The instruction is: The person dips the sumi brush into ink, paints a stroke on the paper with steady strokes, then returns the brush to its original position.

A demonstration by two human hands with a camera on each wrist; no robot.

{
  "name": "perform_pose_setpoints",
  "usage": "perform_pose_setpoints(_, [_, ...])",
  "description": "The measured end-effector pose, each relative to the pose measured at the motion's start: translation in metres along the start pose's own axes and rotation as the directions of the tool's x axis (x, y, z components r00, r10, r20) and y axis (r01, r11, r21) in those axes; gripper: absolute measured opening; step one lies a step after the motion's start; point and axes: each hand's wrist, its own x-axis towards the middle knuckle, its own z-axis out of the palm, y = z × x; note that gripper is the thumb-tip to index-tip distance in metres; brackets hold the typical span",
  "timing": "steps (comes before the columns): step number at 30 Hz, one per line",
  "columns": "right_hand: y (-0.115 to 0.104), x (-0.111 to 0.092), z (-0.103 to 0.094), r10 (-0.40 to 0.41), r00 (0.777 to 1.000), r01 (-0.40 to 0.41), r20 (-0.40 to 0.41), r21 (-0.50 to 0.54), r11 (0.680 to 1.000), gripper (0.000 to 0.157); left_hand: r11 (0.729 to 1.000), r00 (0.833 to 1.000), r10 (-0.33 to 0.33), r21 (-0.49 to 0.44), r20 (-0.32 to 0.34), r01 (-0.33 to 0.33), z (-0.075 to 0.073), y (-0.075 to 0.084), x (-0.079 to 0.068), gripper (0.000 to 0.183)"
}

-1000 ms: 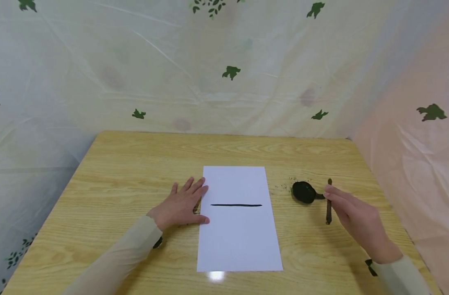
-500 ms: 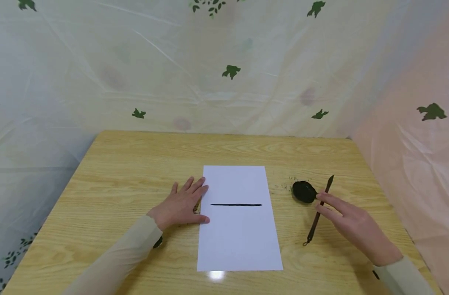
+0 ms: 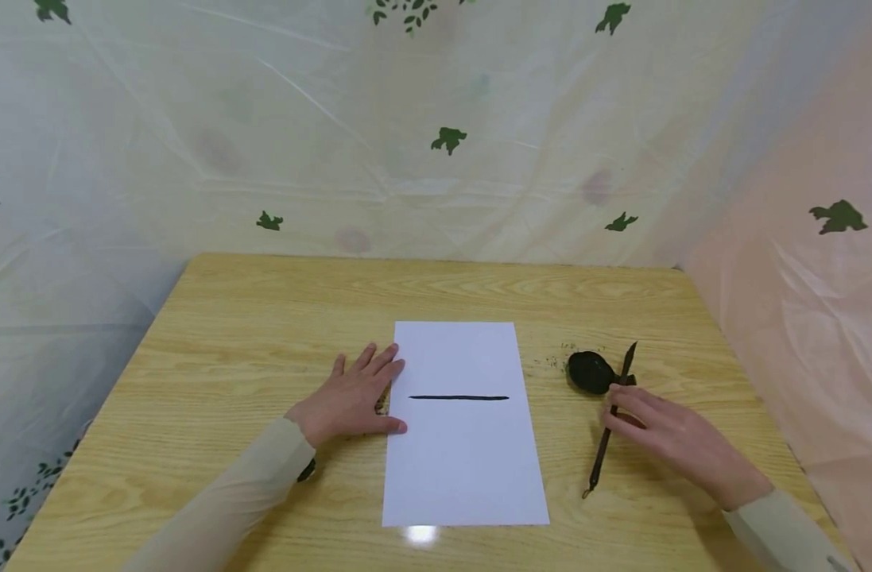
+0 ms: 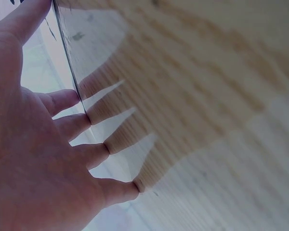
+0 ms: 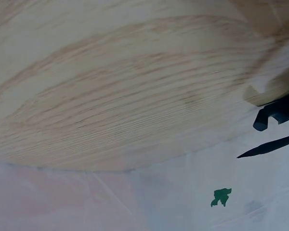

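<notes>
A white sheet of paper point(image 3: 464, 469) with one black horizontal stroke point(image 3: 459, 397) across its middle lies on the wooden table. My left hand point(image 3: 350, 397) rests at the sheet's left edge with fingers spread, thumb and fingertips on the paper; the left wrist view also shows the spread hand point(image 4: 43, 144). My right hand point(image 3: 672, 437) pinches a dark ink brush point(image 3: 602, 457) along its shaft. The brush slants, its dark pointed tip point(image 5: 260, 150) away from me and its hanging loop towards me. Beside it sits a black round dish with a short handle point(image 3: 590, 373).
Small dark specks point(image 3: 553, 362) mark the table point(image 3: 264, 318) beside the dish. A dark object point(image 3: 307, 470) shows partly under the left wrist. Pale sheeting with green bird shapes point(image 3: 449, 141) hangs behind the table, and pinkish sheeting point(image 3: 800, 318) at the right.
The right hand has shifted left and slightly towards me, turning the brush from nearly upright in view to a slant with its loop end nearer me. Left hand and paper stay put.
</notes>
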Motion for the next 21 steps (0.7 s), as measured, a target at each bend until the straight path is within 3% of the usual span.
perform_pose_setpoints(11, [0.006, -0.004, 0.01, -0.087, 0.996, 0.088, 0.016, -0.039, 0.995, 0.066, 1.0, 1.0, 0.001, 0.002, -0.001, -0.001, 0.001, -0.001, 0.0, 0.101])
perform_pose_setpoints(21, [0.008, -0.011, 0.014, -0.085, 0.994, 0.089, 0.064, -0.063, 0.994, 0.067, 1.0, 1.0, -0.008, 0.01, 0.002, 0.008, 0.001, -0.001, 0.001, 0.101])
